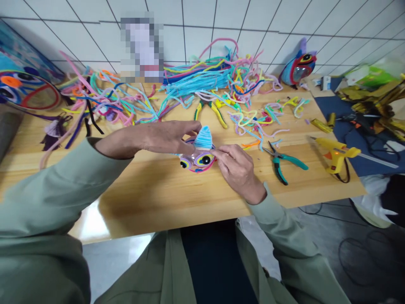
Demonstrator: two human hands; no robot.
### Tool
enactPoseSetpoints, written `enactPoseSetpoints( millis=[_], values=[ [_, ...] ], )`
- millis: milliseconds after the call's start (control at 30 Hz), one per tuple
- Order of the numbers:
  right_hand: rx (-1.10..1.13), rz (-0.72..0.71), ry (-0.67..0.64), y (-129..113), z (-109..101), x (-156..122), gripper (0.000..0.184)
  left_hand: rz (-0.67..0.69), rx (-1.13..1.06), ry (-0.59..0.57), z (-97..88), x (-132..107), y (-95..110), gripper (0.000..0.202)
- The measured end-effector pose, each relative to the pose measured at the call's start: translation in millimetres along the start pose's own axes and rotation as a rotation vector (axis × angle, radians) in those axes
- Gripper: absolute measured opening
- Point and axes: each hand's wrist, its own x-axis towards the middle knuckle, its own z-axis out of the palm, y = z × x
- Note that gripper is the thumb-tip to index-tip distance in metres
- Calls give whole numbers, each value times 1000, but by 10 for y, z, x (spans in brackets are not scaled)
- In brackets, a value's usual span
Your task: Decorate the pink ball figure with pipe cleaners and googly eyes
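Observation:
A small fish-like craft figure (pixel 206 160) made of pipe cleaners and clear plastic sits low over the table, with two big ringed eyes facing me. On its top stands a light blue ridged fin (pixel 203 138). My left hand (pixel 158 136) reaches over from the left, its fingers closed around the back and side of the figure; some fingertips are hidden behind it. From the right, my right hand (pixel 236 167) pinches at the figure's edge, just beside the fin's base. Whether a small part lies between those fingertips cannot be made out.
Piled pipe cleaners (pixel 199 82) line the wall. Yellow-handled pliers (pixel 211 113) lie behind the figure, teal-handled pliers (pixel 281 162) to the right. Farther right is a yellow glue gun (pixel 337 154). Similar fish figures stand at back right (pixel 297 69) and far left (pixel 28 86).

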Motion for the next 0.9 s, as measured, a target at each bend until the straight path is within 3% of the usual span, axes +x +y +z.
enactPoseSetpoints(
  millis=[133, 300, 467, 900],
  values=[
    [12, 5, 3, 8, 4, -6, 31, -63, 57, -38, -26, -4, 33, 52],
    [14, 9, 5, 10, -2, -5, 33, 39, 42, -63, -29, 52, -65, 47],
    [12, 5, -2, 25, -12, -19, 33, 65, -105, -131, -64, 77, -131, 44],
    [-26, -4, 18, 37, 9, -11, 30, 71, -184, -129, -66, 79, -117, 42]
  ],
)
